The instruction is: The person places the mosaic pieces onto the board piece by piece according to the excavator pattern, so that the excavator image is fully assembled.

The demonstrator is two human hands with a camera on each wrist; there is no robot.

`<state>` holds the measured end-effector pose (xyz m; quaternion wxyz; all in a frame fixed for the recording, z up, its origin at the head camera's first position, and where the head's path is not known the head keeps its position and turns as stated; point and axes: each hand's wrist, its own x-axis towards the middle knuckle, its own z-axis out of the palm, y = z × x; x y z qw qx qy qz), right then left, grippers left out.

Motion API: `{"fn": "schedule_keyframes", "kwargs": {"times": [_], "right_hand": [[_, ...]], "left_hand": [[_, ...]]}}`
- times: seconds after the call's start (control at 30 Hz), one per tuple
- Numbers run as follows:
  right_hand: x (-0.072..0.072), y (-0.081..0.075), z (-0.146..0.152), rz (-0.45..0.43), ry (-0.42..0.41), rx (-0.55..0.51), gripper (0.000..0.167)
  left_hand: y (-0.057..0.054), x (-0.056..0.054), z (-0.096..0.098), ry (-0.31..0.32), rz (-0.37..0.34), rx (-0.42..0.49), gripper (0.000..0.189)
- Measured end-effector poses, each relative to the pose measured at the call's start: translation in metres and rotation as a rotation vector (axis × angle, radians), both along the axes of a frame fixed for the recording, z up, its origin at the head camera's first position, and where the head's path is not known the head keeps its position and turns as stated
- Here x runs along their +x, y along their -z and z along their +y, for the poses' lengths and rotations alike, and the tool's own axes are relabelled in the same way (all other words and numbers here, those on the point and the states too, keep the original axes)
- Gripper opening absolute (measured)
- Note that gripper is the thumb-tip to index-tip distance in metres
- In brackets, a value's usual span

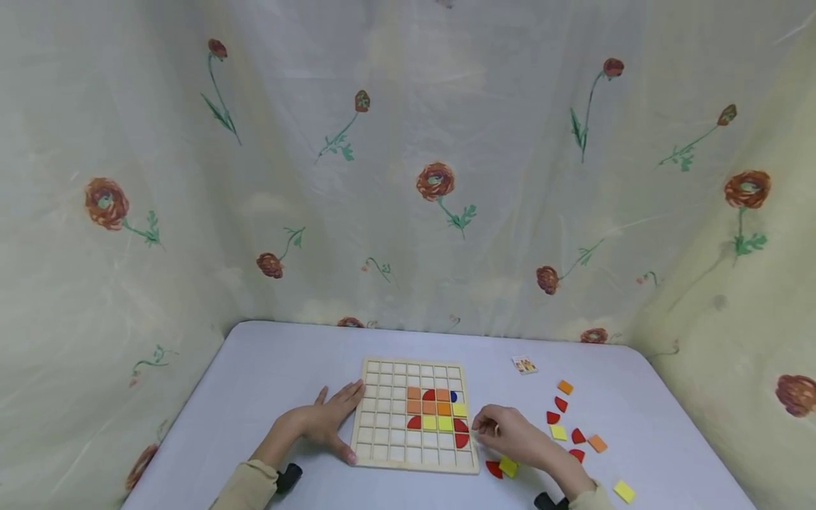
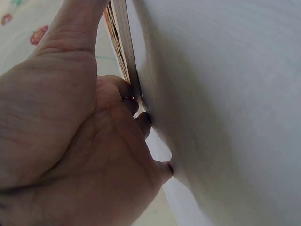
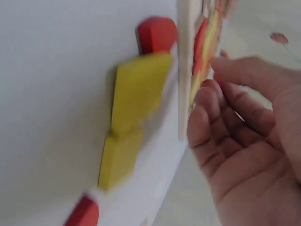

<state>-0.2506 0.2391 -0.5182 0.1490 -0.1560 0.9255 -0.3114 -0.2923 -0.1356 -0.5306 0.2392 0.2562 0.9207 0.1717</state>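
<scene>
In the head view a wooden grid board (image 1: pixel 380 451) lies on the table, its right half partly filled with orange, yellow, red and blue pieces. My left hand (image 1: pixel 325 419) is spread along the board's left side, fingertips at the upper part of that edge and thumb by the lower left corner. Beside the right edge, my right hand (image 1: pixel 510 433) has loosely bent fingers close to a red quarter-round piece (image 1: pixel 462 440) in the grid. The right wrist view shows the thumb and index finger slightly apart at the board edge (image 3: pixel 185 70), with no piece visible between them.
Loose red quarter-rounds (image 1: pixel 561 404), yellow squares (image 1: pixel 625 491) and orange squares (image 1: pixel 597 443) lie scattered right of the board. A yellow square (image 1: pixel 508 466) and a red piece (image 1: pixel 494 469) sit below my right hand. A small picture card (image 1: pixel 525 365) lies farther back; a flowered curtain (image 1: pixel 497 248) surrounds the table.
</scene>
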Motion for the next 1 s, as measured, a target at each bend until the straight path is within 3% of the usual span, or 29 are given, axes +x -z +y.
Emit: {"fn": "schedule_keyframes", "kwargs": {"times": [0.27,0.6,1.0], "right_hand": [[0.017,-0.001,0.036,-0.103,0.045,0.094,0.035],[0.028,0.004,0.063,-0.064,-0.036,0.043,0.024],[0.031,0.008,0.078,-0.020,0.016,0.090,0.021]], "left_hand": [[0.003,0.001,0.000,0.006,0.018,-0.005,0.130],[0.004,0.000,-0.001,0.005,0.019,-0.003,0.131],[0.005,-0.001,-0.001,0.007,0.022,-0.004,0.131]]}}
